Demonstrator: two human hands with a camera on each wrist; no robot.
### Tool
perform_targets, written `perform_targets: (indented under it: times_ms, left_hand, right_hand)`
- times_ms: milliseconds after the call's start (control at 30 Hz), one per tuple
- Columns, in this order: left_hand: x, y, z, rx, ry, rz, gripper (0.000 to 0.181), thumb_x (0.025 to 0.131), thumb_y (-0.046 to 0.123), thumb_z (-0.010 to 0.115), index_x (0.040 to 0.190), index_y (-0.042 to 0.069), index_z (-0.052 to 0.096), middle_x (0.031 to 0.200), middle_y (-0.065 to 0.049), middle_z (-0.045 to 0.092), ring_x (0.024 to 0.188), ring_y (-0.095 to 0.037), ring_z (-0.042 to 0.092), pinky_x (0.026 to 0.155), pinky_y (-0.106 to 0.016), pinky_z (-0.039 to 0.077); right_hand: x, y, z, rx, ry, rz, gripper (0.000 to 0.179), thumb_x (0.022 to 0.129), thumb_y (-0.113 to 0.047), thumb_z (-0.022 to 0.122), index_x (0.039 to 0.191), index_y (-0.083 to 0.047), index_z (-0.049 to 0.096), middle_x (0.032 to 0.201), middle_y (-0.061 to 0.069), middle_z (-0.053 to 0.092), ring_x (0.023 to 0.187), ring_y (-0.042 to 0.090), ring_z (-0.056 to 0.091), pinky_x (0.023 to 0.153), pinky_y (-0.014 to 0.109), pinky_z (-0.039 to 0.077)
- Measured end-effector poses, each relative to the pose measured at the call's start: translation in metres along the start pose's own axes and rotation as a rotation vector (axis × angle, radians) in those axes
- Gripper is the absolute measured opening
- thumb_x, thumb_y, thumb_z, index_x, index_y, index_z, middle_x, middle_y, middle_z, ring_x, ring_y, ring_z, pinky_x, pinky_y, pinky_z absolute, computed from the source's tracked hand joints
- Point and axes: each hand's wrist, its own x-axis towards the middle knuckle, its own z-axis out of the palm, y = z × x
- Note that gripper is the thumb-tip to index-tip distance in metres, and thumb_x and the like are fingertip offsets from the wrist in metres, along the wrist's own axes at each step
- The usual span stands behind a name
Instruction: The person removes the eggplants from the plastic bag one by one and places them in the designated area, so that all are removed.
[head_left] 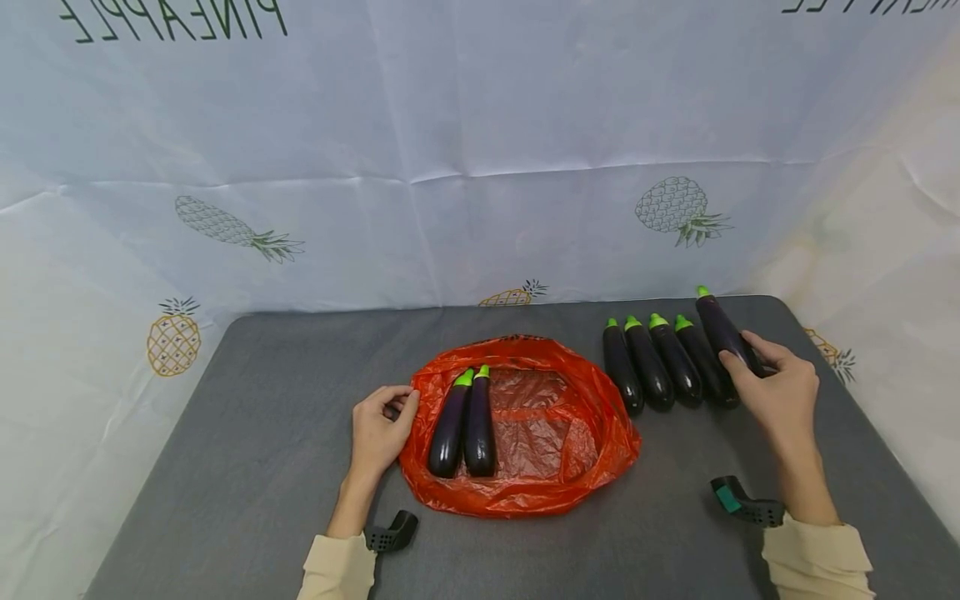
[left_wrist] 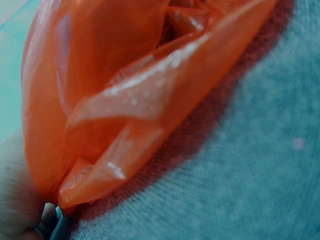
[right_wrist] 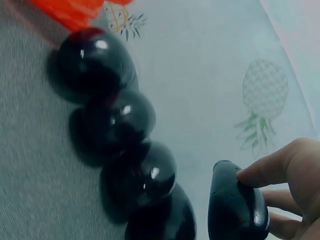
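My left hand (head_left: 382,425) pinches the left rim of a red plastic bag (head_left: 525,500), which lies with its mouth spread wide. Two dark eggplants (head_left: 480,429) with bright green caps lie side by side in the bag's left half. At the right, my right hand (head_left: 776,379) grips another eggplant (head_left: 720,325) near its rounded end, green cap pointing away. In the right wrist view the thumb presses this eggplant (right_wrist: 235,205) on one side, with fingers on the other. Just left of it several more eggplants (head_left: 652,362) lie in a slanting row.
The grey table (head_left: 285,400) carries everything. A white curtain (head_left: 465,233) printed with pineapples hangs right behind its far edge. The row's leftmost eggplant (head_left: 621,367) lies close against the bag's right rim. Black wrist devices (head_left: 393,532) stick out from both forearms.
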Motion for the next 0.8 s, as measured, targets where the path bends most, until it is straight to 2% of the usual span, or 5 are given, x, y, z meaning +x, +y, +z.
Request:
perform_targets:
  times_ms: [200,300,400,567,800]
  left_hand:
    - [0.000,-0.001,0.000,-0.003,0.003,0.001,0.004,0.089,0.010,0.078,0.088,0.007,0.079,0.074,-0.006,0.072,0.066,-0.009,0.062,0.062,-0.013,0.046]
    - [0.000,0.000,0.000,-0.003,0.000,-0.007,0.004,0.089,0.010,0.078,0.088,0.007,0.079,0.074,-0.005,0.072,0.066,-0.010,0.063,0.062,-0.012,0.046]
    - [0.000,0.000,0.000,0.000,-0.002,-0.008,0.004,0.089,0.010,0.078,0.088,0.007,0.079,0.074,-0.006,0.072,0.066,-0.010,0.062,0.062,-0.012,0.046]
    - [0.001,0.000,0.000,-0.002,-0.001,0.001,0.004,0.089,0.010,0.078,0.088,0.006,0.079,0.074,-0.006,0.072,0.066,-0.009,0.062,0.062,-0.012,0.046]
    - [0.000,0.000,0.000,-0.007,-0.004,-0.009,0.004,0.089,0.011,0.078,0.088,0.007,0.079,0.074,-0.005,0.072,0.066,-0.009,0.062,0.063,-0.012,0.046]
  right_hand:
    - [0.008,0.012,0.000,-0.035,-0.001,0.035,0.048,0.095,-0.025,0.067,0.141,-0.012,0.062,0.132,0.029,0.065,0.077,-0.015,0.039,0.061,0.009,0.034]
    - [0.011,0.018,0.001,-0.052,-0.022,0.074,0.050,0.096,-0.026,0.066,0.143,-0.013,0.060,0.136,0.028,0.063,0.090,0.001,0.051,0.064,0.013,0.034]
    - [0.014,0.023,0.002,-0.064,-0.039,0.096,0.050,0.096,-0.027,0.065,0.144,-0.014,0.059,0.136,0.028,0.063,0.097,0.016,0.054,0.062,0.014,0.035]
    - [0.017,0.029,0.003,-0.063,-0.061,0.119,0.052,0.097,-0.028,0.064,0.146,-0.014,0.057,0.133,0.029,0.063,0.101,0.023,0.054,0.062,0.015,0.035]
    - [0.020,0.034,0.004,-0.054,-0.120,0.151,0.055,0.098,-0.030,0.061,0.149,-0.012,0.052,0.145,0.034,0.053,0.133,0.047,0.050,0.071,0.020,0.033]
